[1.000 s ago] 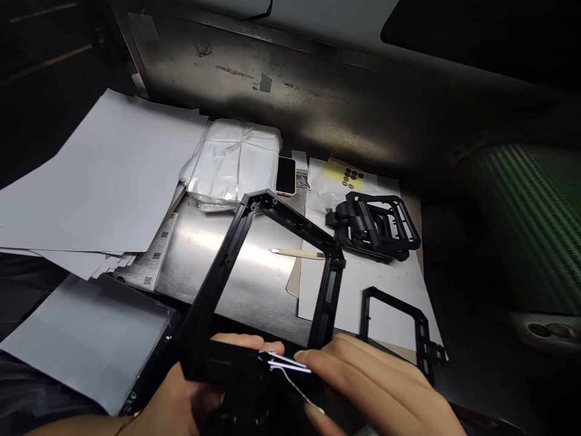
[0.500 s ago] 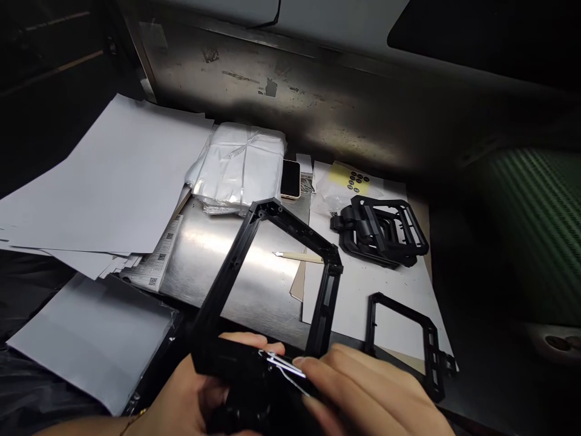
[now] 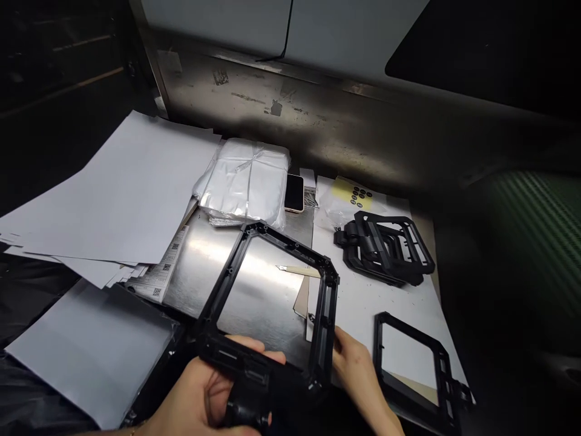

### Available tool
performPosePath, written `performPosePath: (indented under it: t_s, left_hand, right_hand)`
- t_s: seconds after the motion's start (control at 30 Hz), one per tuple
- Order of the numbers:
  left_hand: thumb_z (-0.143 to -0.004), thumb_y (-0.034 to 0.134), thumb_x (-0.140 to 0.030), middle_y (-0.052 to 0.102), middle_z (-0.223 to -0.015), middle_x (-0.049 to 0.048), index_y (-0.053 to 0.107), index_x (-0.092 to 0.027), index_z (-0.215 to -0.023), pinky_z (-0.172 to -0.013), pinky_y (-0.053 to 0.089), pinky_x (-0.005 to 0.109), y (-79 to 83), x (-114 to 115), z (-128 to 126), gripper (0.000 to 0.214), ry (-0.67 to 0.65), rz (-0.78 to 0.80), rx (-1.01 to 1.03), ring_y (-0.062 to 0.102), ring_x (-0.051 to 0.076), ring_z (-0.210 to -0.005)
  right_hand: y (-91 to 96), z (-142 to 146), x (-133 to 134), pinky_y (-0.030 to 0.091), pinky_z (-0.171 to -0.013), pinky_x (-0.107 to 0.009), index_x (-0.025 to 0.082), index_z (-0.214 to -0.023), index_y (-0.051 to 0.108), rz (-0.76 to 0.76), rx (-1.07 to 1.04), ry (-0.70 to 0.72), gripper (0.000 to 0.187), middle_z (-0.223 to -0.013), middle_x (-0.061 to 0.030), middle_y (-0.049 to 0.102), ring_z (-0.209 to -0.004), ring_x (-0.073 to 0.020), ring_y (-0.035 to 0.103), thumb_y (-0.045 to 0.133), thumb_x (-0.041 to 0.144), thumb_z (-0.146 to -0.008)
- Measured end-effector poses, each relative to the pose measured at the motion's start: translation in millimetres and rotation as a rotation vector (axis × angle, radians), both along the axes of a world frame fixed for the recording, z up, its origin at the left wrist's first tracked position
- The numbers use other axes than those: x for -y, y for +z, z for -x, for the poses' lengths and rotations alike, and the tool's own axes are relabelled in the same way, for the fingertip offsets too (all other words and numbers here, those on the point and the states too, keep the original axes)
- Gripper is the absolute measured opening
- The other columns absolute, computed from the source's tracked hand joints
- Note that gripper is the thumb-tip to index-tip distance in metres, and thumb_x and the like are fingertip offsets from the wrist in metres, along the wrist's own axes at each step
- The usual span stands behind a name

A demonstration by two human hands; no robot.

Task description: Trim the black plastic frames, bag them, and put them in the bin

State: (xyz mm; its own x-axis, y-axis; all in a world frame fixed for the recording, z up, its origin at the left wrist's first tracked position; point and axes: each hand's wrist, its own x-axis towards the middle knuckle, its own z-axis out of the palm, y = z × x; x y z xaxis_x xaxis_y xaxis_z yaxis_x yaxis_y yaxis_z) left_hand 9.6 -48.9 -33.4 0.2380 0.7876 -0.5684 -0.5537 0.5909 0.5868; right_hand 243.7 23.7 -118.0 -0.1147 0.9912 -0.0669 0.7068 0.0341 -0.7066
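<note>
Head view: black frame point(image 3: 272, 303) in both hands' point(image 3: 206, 396) grip, edges clear of bench.

At the bottom of the frame I see my two hands, both bare, no gloves and no sleeves in view; my left hand point(image 3: 204, 399) has a thin gold-coloured bracelet at the wrist, at the lower edge; my right hand point(image 3: 358, 375) wears no ring or band that I can see; fingers point(image 3: 254, 346) bare, nails short.
</note>
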Motion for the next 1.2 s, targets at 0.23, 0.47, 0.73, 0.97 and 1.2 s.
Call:
performPosePath:
  t_s: [0.23, 0.47, 0.73, 0.97, 1.2]
  left_hand:
    - [-0.055, 0.072, -0.011, 0.062, -0.109, 0.0023, 0.057, -0.023, -0.094, -0.071, 0.047, 0.025, -5.6, -7, -8, 0.044, -0.101, -0.046, 0.013, 0.062, 0.012, -0.079]
    - [-0.053, 0.074, -0.032, 0.054, -0.119, 0.0094, 0.049, -0.026, -0.11, -0.084, 0.041, 0.038, -9.2, -7, 5, 0.062, -0.36, -0.116, 0.11, 0.06, 0.024, -0.093]
    - [-0.067, 0.05, -0.054, 0.062, -0.106, 0.0161, 0.047, -0.016, -0.117, -0.058, 0.047, 0.028, -14.6, -49, 25, 0.063, -0.658, -0.07, 0.283, 0.061, 0.031, -0.089]
    - [-0.065, 0.067, -0.028, 0.068, -0.095, 0.0076, 0.051, -0.021, -0.098, -0.055, 0.045, 0.013, -13.7, -32, 15, 0.038, -0.766, -0.126, 0.254, 0.066, 0.015, -0.078]
    - [-0.067, 0.067, -0.021, 0.065, -0.104, 0.0048, 0.05, -0.023, -0.096, -0.085, 0.047, 0.034, 11.0, -9, 8, 0.034, -0.275, -0.059, 0.029, 0.061, 0.02, -0.094]
  right_hand:
    - [59.5, 12, -2, 0.041, -0.082, -0.044, 0.027, -0.099, 0.058, 0.423, -1.057, 0.089, 0.031, -0.117, -0.0068, 0.051, -0.106, -0.0263, 0.048, 0.037, 0.041, -0.081]
    - [69.2, 25, 2, 0.042, -0.053, -0.026, 0.021, -0.094, 0.054, 0.357, -0.922, 0.065, 0.029, -0.064, -0.0018, 0.054, -0.06, -0.0143, 0.05, 0.035, 0.039, -0.084]
    - [92.4, 11, -42, 0.04, -0.062, -0.027, 0.017, -0.08, 0.056, 0.419, -0.406, 0.74, 0.021, -0.078, -0.0022, 0.055, -0.067, -0.0131, 0.05, 0.048, 0.036, -0.076]
    - [122.7, 22, -53, 0.039, -0.086, -0.034, 0.019, -0.085, 0.061, 0.218, -0.339, 0.842, 0.019, -0.119, -0.0062, 0.049, -0.106, -0.0204, 0.047, 0.055, 0.034, -0.074]
    - [137.9, 27, -4, 0.044, -0.045, -0.014, 0.022, -0.097, 0.053, -0.382, -0.197, 0.304, 0.018, -0.062, 0.0036, 0.058, -0.049, -0.0075, 0.055, 0.049, 0.024, -0.08]
